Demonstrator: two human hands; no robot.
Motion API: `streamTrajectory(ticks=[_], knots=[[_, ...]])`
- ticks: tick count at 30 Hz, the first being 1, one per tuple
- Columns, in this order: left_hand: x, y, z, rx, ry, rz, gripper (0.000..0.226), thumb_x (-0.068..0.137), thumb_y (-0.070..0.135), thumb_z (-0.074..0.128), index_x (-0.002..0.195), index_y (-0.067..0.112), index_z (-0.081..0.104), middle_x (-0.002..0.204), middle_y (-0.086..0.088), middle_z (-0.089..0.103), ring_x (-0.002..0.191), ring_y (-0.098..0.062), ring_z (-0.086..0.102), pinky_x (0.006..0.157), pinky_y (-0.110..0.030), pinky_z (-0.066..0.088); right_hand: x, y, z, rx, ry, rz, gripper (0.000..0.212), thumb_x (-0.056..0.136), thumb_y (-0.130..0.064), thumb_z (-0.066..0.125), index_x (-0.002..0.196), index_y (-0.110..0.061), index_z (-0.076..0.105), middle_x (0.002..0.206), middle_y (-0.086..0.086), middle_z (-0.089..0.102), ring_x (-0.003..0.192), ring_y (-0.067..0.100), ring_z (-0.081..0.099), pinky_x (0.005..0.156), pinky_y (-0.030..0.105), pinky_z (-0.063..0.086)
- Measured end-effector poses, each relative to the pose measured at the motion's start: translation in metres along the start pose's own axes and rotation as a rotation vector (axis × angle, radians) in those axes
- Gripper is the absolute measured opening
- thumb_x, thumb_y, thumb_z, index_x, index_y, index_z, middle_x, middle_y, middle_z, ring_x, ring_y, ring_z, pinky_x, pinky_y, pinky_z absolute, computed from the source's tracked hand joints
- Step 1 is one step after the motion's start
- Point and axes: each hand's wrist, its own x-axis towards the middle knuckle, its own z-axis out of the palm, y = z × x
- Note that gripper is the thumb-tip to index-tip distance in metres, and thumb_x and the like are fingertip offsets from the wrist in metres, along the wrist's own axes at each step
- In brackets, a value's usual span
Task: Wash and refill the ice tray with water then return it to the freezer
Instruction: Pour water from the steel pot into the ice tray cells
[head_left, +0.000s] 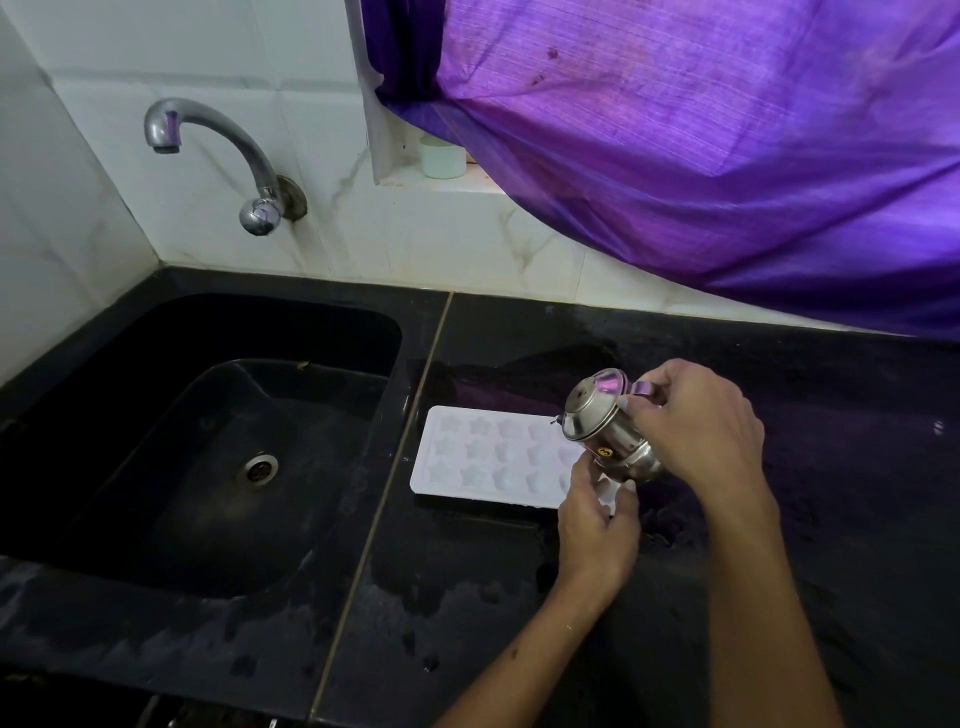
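Two bare forearms reach in from the bottom edge over the wet black tabletop (519, 649), which is nearest the camera and speckled with water. At the far left, a deep black sink (130, 519) is sunk into the tabletop, with a round metal drain (258, 467) at its bottom and a curved metal tap (218, 140) coming off the white tiled wall above it. Just right of the sink, across a thin seam in the stone, the white ice tray (483, 457) lies flat on the tabletop, its rows of star-shaped pockets facing up. The left hand (597, 525) holds the tray's near right corner, fingers curled round the edge. Above that end of the tray the right hand (696, 426) grips a small steel pot (608, 426) by its handle, tipped so that its mouth points left and down toward the tray's pockets; whether water is running from it cannot be told. Behind, on a white ledge, stands a small pale cup (441, 158), partly covered by a purple curtain (701, 156) that hangs across the upper right and drapes down to the back of the tabletop.
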Motion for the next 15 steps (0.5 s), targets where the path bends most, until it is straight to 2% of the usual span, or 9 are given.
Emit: streamTrajectory(ticks=[2,5,12,15], knots=[[0.0001,0.0004,-0.0001,0.001,-0.002,-0.005,0.042,0.090,0.016,0.053,0.131,0.026,0.047,0.113,0.011,0.064,0.106,-0.002,0.058,0.090,-0.018,0.046,-0.0001,-0.0003,-0.0002,-0.001,-0.003,-0.003,0.007,0.091,-0.028,0.060,0.086,-0.023,0.061,0.087,-0.001,0.062,0.080,0.021,0.054,0.068,0.032,0.041],[-0.0014,0.0004,0.0005,0.001,-0.018,-0.007,0.043,0.091,0.017,0.053,0.133,0.024,0.046,0.115,0.010,0.063,0.111,-0.006,0.057,0.093,-0.022,0.046,-0.0003,-0.0001,-0.0013,-0.002,-0.003,0.006,0.005,0.090,-0.028,0.061,0.089,-0.024,0.061,0.086,-0.003,0.059,0.079,0.019,0.051,0.068,0.031,0.039],[-0.0047,0.0036,-0.0014,0.018,-0.030,0.006,0.042,0.092,0.014,0.052,0.133,0.022,0.045,0.112,0.011,0.063,0.111,-0.005,0.057,0.081,-0.004,0.042,-0.0019,0.0021,-0.0022,0.030,0.003,0.027,0.009,0.088,-0.034,0.063,0.084,-0.027,0.059,0.090,-0.001,0.063,0.082,0.022,0.052,0.070,0.032,0.040],[-0.0064,0.0037,-0.0009,0.032,-0.034,0.008,0.044,0.092,0.015,0.052,0.134,0.022,0.044,0.113,0.010,0.062,0.113,-0.007,0.056,0.081,-0.004,0.042,-0.0029,0.0029,-0.0021,0.022,0.007,0.025,0.008,0.089,-0.033,0.062,0.090,-0.025,0.062,0.090,-0.001,0.062,0.082,0.022,0.052,0.070,0.031,0.038]])
